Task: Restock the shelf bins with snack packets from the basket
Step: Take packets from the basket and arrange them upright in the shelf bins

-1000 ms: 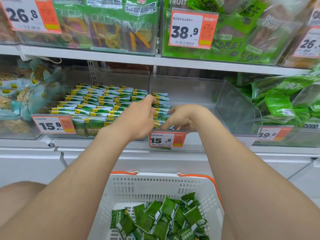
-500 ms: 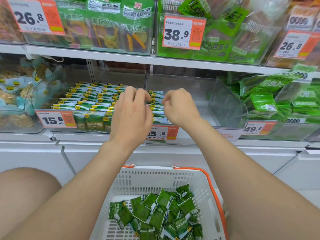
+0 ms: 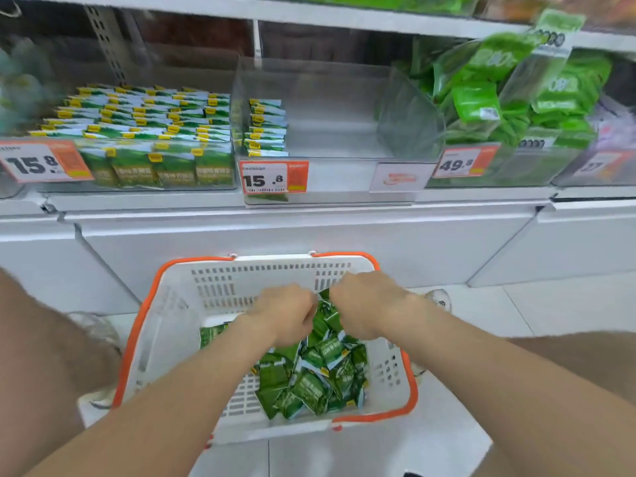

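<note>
While both forearms reach down from the near edge, the white shelf unit (image 3: 309, 232) fills the far half of the head view, with clear plastic bins side by side on its ledge. Below it, on the pale tiled floor (image 3: 533, 315), stands a white slotted basket (image 3: 172, 304) with orange handles (image 3: 136, 342) folded down along its rim. The left bin (image 3: 137, 189) is packed with green and white snack packets standing in tight rows. The middle bin (image 3: 337, 132) is mostly bare, with a single row of the same packets (image 3: 266, 129) stacked against its left wall. The right bin (image 3: 406, 129) holds larger bright green bags, blurred by motion. A loose heap of green snack packets (image 3: 309, 380) lies in the near right part of the basket. The left hand (image 3: 285, 315) and the right hand (image 3: 364, 304) hang close together over the far end of that heap, backs up and fingers curled downward. One packet corner shows in the gap between them, but the fingertips are hidden, so I cannot tell whether either hand grips anything. Orange and white price tags reading 15.8 (image 3: 273, 177) and 49.8 (image 3: 463, 163) hang on the bin fronts.
</note>
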Available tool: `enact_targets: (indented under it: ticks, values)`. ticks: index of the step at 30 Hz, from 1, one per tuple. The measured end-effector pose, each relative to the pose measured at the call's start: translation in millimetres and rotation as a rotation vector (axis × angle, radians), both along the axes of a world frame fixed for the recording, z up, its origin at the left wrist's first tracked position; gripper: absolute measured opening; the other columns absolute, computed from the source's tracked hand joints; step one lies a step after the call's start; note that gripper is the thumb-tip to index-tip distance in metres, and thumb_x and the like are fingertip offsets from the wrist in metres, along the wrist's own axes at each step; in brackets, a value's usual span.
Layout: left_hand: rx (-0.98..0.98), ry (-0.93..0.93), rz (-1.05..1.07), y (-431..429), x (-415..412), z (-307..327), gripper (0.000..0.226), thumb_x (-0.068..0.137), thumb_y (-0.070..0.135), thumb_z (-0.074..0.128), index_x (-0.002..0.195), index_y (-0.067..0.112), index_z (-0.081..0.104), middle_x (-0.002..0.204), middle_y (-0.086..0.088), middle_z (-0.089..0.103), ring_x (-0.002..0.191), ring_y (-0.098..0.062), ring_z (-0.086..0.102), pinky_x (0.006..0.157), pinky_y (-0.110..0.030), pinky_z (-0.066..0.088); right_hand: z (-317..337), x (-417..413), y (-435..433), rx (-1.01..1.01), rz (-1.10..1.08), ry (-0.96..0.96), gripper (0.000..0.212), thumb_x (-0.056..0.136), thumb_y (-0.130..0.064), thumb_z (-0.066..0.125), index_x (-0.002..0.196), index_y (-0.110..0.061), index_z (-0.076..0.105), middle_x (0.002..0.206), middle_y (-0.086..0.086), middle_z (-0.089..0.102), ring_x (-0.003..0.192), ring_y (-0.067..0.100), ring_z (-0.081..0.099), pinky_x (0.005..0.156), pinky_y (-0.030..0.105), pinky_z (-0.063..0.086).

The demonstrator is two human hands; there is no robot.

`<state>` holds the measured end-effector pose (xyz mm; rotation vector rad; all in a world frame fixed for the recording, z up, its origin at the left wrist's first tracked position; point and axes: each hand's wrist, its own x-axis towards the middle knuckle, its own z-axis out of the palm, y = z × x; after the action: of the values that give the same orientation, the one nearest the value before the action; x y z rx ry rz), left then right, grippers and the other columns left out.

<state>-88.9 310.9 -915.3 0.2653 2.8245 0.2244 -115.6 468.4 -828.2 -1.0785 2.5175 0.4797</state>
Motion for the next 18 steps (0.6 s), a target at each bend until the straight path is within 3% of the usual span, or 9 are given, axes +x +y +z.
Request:
enact_targets:
  ticks: [3,7,9,11,13,15,18]
  values:
    - [0.005,-0.259,-0.031,17,12,-52,0.02,0.096,0.017,0.05,0.101,0.02,0.069,0.097,-0.004,0.07,0.087,-0.028,0.067,0.075,-0.042,0.061,-27,9,16,0.041,0.016,-0.053,0.006,0.096,-0.014,0.053,0.098,-0.018,0.049,0.092,0.005,0.049,0.084,0.029,0.055,0.068,0.036,0.042]
    - [0.031,-0.515,-0.034,34,27,-107,0.032,0.101,0.006,0.046,0.128,0.016,0.06,0.123,-0.009,0.065,0.105,-0.029,0.066,0.091,-0.046,0.058,-54,11,23,0.127,0.034,-0.168,0.009,0.094,-0.006,0.052,0.099,-0.012,0.057,0.091,0.005,0.054,0.08,0.027,0.058,0.065,0.037,0.049]
    - [-0.012,-0.618,-0.057,38,32,-124,0.052,0.098,-0.003,0.046,0.146,0.017,0.046,0.143,-0.014,0.047,0.104,-0.032,0.065,0.088,-0.047,0.058,-61,9,23,0.144,0.044,-0.195,0.013,0.094,-0.007,0.053,0.104,-0.012,0.061,0.099,0.007,0.06,0.081,0.027,0.06,0.064,0.036,0.048]
    - [0.029,-0.709,-0.052,41,34,-136,0.075,0.096,-0.008,0.049,0.159,0.025,0.029,0.162,-0.017,0.012,0.089,-0.034,0.062,0.07,-0.041,0.053,-64,6,20,0.15,0.061,-0.195,0.012,0.094,-0.007,0.054,0.101,-0.013,0.061,0.097,0.006,0.06,0.074,0.023,0.058,0.058,0.034,0.045]
    - [0.118,-0.776,-0.012,42,35,-142,0.082,0.096,-0.008,0.051,0.162,0.028,0.021,0.167,-0.017,-0.008,0.09,-0.038,0.062,0.067,-0.039,0.047,-65,1,17,0.154,0.069,-0.181,0.011,0.093,-0.005,0.054,0.088,-0.014,0.057,0.087,0.004,0.056,0.065,0.02,0.052,0.053,0.032,0.041]
    - [0.158,-0.765,0.027,42,36,-148,0.077,0.097,-0.006,0.055,0.161,0.026,0.027,0.163,-0.017,-0.001,0.103,-0.038,0.061,0.079,-0.039,0.049,-65,-5,15,0.153,0.066,-0.167,0.014,0.093,-0.005,0.054,0.084,-0.015,0.053,0.083,0.002,0.051,0.062,0.018,0.05,0.053,0.032,0.042]
    - [0.238,-0.688,0.09,41,34,-160,0.062,0.097,0.01,0.069,0.151,0.024,0.044,0.152,-0.014,0.016,0.118,-0.037,0.056,0.104,-0.039,0.046,-64,-12,13,0.158,0.061,-0.154,0.008,0.095,-0.007,0.053,0.094,-0.015,0.055,0.087,0.002,0.05,0.062,0.017,0.047,0.054,0.033,0.041]
